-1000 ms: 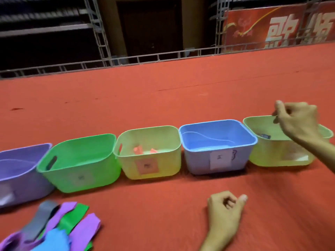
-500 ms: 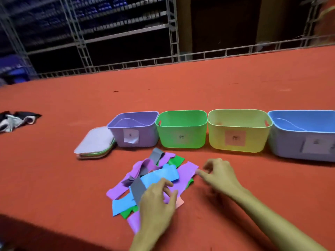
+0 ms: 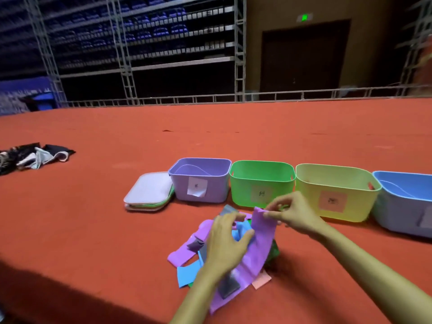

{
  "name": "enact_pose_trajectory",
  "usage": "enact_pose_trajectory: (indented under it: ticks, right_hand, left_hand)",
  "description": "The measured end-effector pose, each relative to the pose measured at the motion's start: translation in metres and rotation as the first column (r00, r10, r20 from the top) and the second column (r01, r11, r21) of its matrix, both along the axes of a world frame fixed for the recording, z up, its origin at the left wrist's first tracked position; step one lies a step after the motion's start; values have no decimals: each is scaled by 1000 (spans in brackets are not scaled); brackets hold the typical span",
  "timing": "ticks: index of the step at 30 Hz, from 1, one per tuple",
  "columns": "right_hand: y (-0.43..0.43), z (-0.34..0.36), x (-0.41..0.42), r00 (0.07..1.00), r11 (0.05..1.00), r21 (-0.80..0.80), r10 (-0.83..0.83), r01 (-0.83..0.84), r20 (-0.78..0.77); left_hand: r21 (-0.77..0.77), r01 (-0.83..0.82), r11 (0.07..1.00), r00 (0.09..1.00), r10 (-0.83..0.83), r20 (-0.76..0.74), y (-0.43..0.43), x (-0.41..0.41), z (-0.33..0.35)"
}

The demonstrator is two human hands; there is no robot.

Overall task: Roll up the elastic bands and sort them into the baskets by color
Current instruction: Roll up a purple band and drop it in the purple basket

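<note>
At the far left a dark heap of cloth (image 3: pixel 35 156) lies on the red carpeted surface (image 3: pixel 93 230), cut off by the frame edge. Further right, a stack of flat lids (image 3: pixel 149 191) touches the purple basket (image 3: pixel 199 183), followed in a row by the green basket (image 3: pixel 260 183), the yellow basket (image 3: pixel 336 195) and the blue basket (image 3: pixel 402 202), which is cropped at the right. Their paper labels are too blurred to read.

In front of the baskets lies the pile of bands (image 3: pixel 187 251), largely hidden by the left hand (image 3: pixel 228 244). Its fingers (image 3: pixel 231 220) curl over the pile, but I cannot tell whether they grip anything. The right hand (image 3: pixel 294 215) pinches the top edge of a purple band (image 3: pixel 259 249), lifting that end while the rest trails down over the pile.
</note>
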State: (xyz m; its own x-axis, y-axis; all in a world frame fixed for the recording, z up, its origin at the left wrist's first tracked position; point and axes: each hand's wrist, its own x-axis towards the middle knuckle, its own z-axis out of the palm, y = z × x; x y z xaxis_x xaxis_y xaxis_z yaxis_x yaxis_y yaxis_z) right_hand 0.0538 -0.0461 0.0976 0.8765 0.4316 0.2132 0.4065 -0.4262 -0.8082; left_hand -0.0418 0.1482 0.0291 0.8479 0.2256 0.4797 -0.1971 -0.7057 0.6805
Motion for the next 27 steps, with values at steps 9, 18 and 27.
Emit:
enact_pose_trajectory:
  ticks: [9, 18, 27]
  right_hand:
    - [-32, 85, -3, 942, 993, 21, 101, -113, 319]
    - [-70, 118, -11, 945, 970, 238, -24, -58, 328]
    - [-131, 157, -32, 973, 952, 279, 64, -126, 221]
  left_hand:
    - [-342, 457, 821, 884, -463, 71, -28, 46, 96]
    - [-529, 284, 800, 935, -353, -33, -46, 63, 76]
    - [-516, 635, 575, 752, -613, 243, -132, 33, 190]
